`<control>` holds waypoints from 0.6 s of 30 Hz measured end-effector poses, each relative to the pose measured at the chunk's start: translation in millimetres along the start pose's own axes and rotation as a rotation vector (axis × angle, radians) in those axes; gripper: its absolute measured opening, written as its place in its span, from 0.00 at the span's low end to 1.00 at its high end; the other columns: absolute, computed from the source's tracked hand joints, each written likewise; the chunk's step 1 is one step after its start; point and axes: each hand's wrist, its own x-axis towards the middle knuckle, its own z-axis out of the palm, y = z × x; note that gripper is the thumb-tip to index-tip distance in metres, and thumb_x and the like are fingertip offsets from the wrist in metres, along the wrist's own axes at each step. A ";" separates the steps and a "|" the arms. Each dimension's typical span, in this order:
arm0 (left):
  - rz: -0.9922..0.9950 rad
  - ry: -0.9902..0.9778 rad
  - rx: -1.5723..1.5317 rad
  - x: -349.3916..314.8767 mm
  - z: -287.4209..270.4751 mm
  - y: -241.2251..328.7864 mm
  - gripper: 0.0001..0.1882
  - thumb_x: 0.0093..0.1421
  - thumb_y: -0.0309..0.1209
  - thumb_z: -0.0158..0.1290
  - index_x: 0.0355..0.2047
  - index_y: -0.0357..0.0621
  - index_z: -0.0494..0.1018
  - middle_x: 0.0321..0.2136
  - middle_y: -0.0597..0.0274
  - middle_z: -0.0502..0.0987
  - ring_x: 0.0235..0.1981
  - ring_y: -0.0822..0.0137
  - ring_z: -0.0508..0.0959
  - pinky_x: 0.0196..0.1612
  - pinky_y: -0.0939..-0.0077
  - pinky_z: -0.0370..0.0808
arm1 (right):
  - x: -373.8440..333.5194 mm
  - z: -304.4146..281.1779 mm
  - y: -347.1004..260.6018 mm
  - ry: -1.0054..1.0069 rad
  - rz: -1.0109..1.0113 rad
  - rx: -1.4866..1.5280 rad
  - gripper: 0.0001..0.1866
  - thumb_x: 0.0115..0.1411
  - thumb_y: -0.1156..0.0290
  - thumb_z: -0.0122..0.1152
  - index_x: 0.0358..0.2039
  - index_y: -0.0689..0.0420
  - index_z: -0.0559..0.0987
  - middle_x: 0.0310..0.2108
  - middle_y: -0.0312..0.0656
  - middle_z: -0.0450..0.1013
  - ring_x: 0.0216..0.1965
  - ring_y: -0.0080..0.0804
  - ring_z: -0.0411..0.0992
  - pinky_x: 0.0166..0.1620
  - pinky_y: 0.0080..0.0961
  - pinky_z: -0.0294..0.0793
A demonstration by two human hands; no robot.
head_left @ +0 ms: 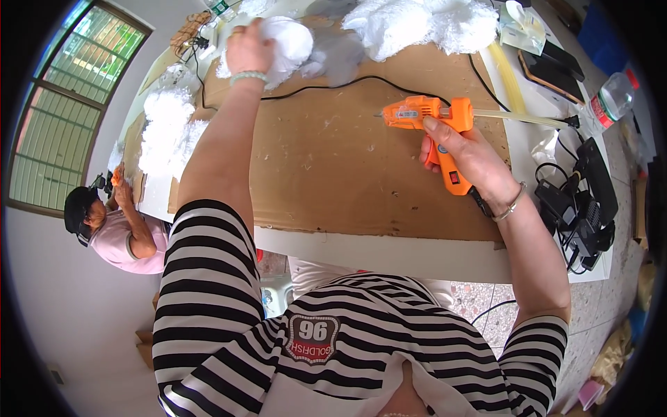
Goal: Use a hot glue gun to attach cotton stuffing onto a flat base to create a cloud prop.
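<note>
My right hand (462, 156) is wrapped round the handle of an orange hot glue gun (434, 111), its nozzle pointing left above the brown cardboard (333, 167). A pale glue stick (517, 117) sticks out of the gun's back. My left hand (249, 52) is stretched to the far left of the table, fingers curled at the left edge of a smooth, white, rounded piece (290, 40). Its fingertips are partly hidden. White fluffy stuffing (424, 28) is heaped along the far side, and another white fluffy heap (167, 128) lies at the left.
A black cable (368, 78) crosses the cardboard. More glue sticks (507, 76) lie at the right, near a phone (549, 75), a red-capped bottle (611, 101) and tangled black adapters (577, 208). Another person (121, 233) works at the left side, holding something orange.
</note>
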 end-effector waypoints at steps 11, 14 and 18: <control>-0.362 -0.097 -0.464 -7.9 40.5 -24.2 0.30 0.45 0.39 0.61 0.44 0.28 0.71 0.38 0.46 0.77 0.39 0.56 0.78 0.44 0.72 0.73 | 0.5 0.9 1.9 -0.003 0.008 -0.078 0.20 0.61 0.51 0.50 0.30 0.58 0.73 0.22 0.36 0.70 0.24 0.21 0.69 0.29 0.18 0.69; -0.560 0.049 -0.916 -8.7 29.9 -20.1 0.17 0.50 0.28 0.57 0.39 0.30 0.73 0.33 0.53 0.78 0.32 0.62 0.78 0.37 0.74 0.75 | -0.3 3.1 1.0 0.015 0.001 -0.068 0.20 0.61 0.51 0.50 0.30 0.58 0.73 0.22 0.36 0.70 0.23 0.21 0.68 0.29 0.18 0.69; -1.012 0.239 -1.494 -24.8 9.5 -12.4 0.20 0.56 0.24 0.44 0.50 0.37 0.67 0.26 0.57 0.77 0.29 0.69 0.77 0.28 0.80 0.69 | 1.3 -0.4 4.4 0.016 0.001 -0.069 0.20 0.61 0.51 0.50 0.31 0.58 0.73 0.22 0.36 0.70 0.24 0.22 0.69 0.28 0.19 0.69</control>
